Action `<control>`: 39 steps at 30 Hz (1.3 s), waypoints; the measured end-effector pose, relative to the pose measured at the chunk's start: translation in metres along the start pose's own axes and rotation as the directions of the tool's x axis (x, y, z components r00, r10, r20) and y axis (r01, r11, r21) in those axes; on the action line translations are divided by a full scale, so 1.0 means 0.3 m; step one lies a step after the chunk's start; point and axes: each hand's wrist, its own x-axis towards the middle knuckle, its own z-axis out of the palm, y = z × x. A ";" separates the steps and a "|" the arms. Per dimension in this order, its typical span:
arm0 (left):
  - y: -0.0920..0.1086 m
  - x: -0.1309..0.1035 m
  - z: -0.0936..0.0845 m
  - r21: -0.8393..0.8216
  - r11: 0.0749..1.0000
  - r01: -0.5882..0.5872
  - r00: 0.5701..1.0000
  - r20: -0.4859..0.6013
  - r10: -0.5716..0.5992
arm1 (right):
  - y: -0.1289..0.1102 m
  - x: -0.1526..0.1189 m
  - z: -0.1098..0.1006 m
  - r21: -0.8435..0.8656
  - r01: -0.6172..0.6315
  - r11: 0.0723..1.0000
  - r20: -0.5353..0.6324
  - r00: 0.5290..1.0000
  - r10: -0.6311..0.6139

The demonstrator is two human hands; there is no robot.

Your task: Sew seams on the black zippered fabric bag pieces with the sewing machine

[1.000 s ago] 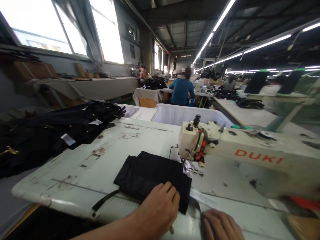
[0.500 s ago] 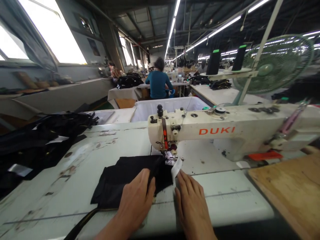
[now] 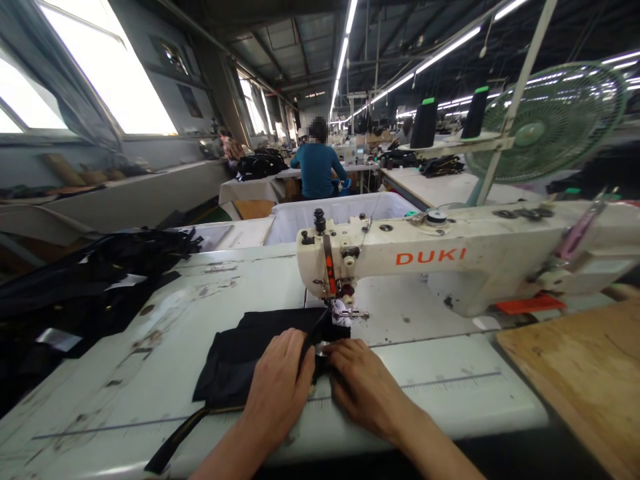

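A piece of black fabric (image 3: 225,357) lies on the pale sewing table, its far right edge at the needle area of the sewing machine (image 3: 375,257). My left hand (image 3: 280,380) rests on this fabric, its thumb and fingers closed round a raised fold. Close beside it, my right hand (image 3: 367,383) pinches a small white strip (image 3: 321,349) against the fabric. Most of the strip is hidden by the fingers. From the fabric's near corner a narrow black band (image 3: 175,440) trails toward the table's front edge.
A heap of black pieces (image 3: 95,287) covers the table's left side. Behind the machine stands a white bin (image 3: 345,207). A wooden board (image 3: 575,373) lies at the right, below a fan (image 3: 545,127). A person in a blue top (image 3: 320,167) sits farther off.
My right hand has moved left with the white strip, from beside the fabric onto it. My left hand keeps its hold, and the fabric looks nearly unmoved.
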 end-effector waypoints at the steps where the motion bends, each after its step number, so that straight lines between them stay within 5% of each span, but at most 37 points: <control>1: 0.004 0.006 -0.007 0.001 1.000 -0.015 1.000 0.006 0.015 | -0.002 0.003 -0.003 -0.006 0.015 1.000 0.010 1.000 -0.014; 8: 0.043 0.036 -0.028 -0.117 0.992 -0.053 0.987 0.145 0.070 | -0.014 0.027 -0.008 -0.085 0.071 0.994 0.079 0.995 -0.064; 12: 0.022 0.025 -0.031 -0.275 0.961 -0.031 0.930 0.345 0.128 | -0.020 0.007 -0.009 -0.119 0.074 0.990 0.089 0.994 -0.063; 18: -0.042 -0.007 -0.044 -0.179 0.976 -0.127 0.837 0.509 0.202 | -0.030 -0.084 0.067 -0.153 -0.007 0.988 -0.035 0.999 0.002; 23: -0.006 0.000 -0.040 -0.178 0.947 -0.268 0.840 0.438 0.320 | 0.007 -0.122 0.168 -0.284 0.016 0.959 -0.271 0.958 -0.097; 27: 0.021 0.048 -0.056 -0.238 0.945 -0.222 0.837 0.450 0.311 | 0.041 -0.132 0.199 -0.280 0.058 0.958 -0.348 0.924 -0.158; 32: 0.018 0.098 -0.031 -0.276 0.924 -0.264 0.851 0.384 0.358 | 0.097 -0.148 0.224 -0.311 0.088 0.946 -0.256 0.951 -0.173; 39: 0.019 0.085 0.019 -0.213 0.913 -0.347 0.817 0.410 0.406 | 0.137 -0.157 0.202 -0.425 0.161 0.891 -0.174 0.951 -0.255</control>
